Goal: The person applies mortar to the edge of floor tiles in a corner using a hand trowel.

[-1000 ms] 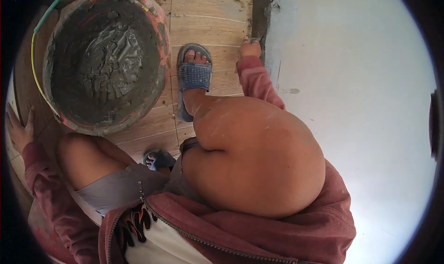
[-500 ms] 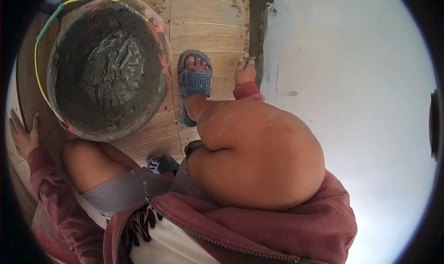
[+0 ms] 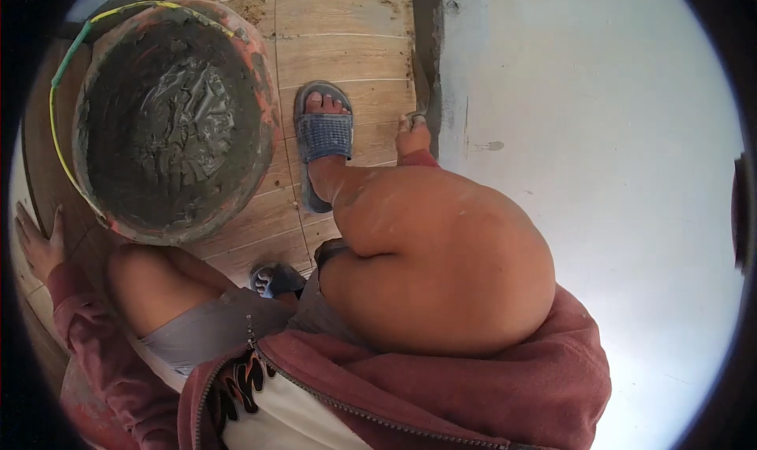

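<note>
Right hand, upper centre: fingers curled round a thin blade at the grey strip; I'd want it steady. Left hand, left edge: fingers splayed, nothing visibly held. Mortar bucket upper left.

Glossy, wet and ridged gray paste inside a matt, crusted orange bucket. Wood-grained, mostly matt floor, rough with specks. Smooth, pale wall with a soft sheen, scuffed along one edge. Textured blue sandal strap; matt, reddish cloth jacket with toothed, metallic-looking zipper.
</note>
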The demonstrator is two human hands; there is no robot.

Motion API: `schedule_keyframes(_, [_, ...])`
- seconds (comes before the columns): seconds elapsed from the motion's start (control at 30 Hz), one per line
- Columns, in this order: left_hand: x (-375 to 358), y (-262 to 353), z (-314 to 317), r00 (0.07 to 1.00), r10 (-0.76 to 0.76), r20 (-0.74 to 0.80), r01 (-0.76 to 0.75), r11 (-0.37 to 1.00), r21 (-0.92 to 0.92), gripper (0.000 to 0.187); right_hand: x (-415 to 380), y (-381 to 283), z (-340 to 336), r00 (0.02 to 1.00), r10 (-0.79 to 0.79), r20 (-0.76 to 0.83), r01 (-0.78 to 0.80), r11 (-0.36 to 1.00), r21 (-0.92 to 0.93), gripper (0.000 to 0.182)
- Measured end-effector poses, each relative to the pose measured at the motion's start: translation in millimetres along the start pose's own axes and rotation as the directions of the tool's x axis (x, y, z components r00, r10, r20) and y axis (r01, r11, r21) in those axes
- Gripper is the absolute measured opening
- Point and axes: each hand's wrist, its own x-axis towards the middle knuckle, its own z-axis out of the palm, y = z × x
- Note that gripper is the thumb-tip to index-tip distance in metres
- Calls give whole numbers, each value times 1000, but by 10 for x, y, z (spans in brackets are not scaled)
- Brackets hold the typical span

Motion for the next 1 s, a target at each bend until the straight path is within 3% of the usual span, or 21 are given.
schedule_keyframes(0.03, [-1,-14,17,1000,8,-5,-8,1000,-1,77,52,114,83,997,33,67,-30,998,-54,35])
schedule_keyframes(0.1, [17,1,-13,999,32,-15,-32,999,-6,77,159,359,314,995,-60,-76,65,996,68,34])
schedule_keyframes(0.2, [28,124,-158,993,73,-94,-75,997,-19,79,-123,301,140,994,36,-99,-26,994,105,39])
schedule_keyframes(0.27, [10,279,-305,999,-31,30,30,999,13,80,-317,182,38,992,90,-93,-79,990,116,39])
schedule_keyframes(0.3, [10,232,-254,1000,6,-11,-6,1000,-25,82,-382,142,16,990,115,-84,-104,987,126,40])
schedule_keyframes(0.33, [17,180,-197,997,43,-56,-47,997,-60,83,-425,120,18,989,130,-63,-121,983,136,40])
schedule_keyframes(0.4, [-17,423,-419,998,-63,4,63,998,10,86,-485,107,35,990,141,-4,-139,979,147,40])
schedule_keyframes(0.53, [-17,478,-484,990,-119,77,113,991,75,89,-746,75,38,982,86,165,-107,986,127,41])
schedule_keyframes(0.77, [-11,658,-711,970,-200,138,190,978,83,97,-490,-383,-195,910,-136,391,85,986,146,40])
schedule_keyframes(0.83, [-20,668,-731,980,-149,133,146,989,38,99,-398,-561,-299,874,-196,445,147,979,141,37])
schedule_keyframes(0.9, [-12,688,-765,976,-161,145,156,987,42,100,-359,-746,-417,870,-390,303,318,911,262,32])
schedule_keyframes(0.93, [-15,700,-778,974,-160,160,155,987,43,100,-323,-845,-502,861,-403,310,331,907,259,32])
schedule_keyframes(1.0, [-8,679,-755,974,-158,162,155,987,30,100,-190,-1109,-689,721,-667,186,605,738,300,27])
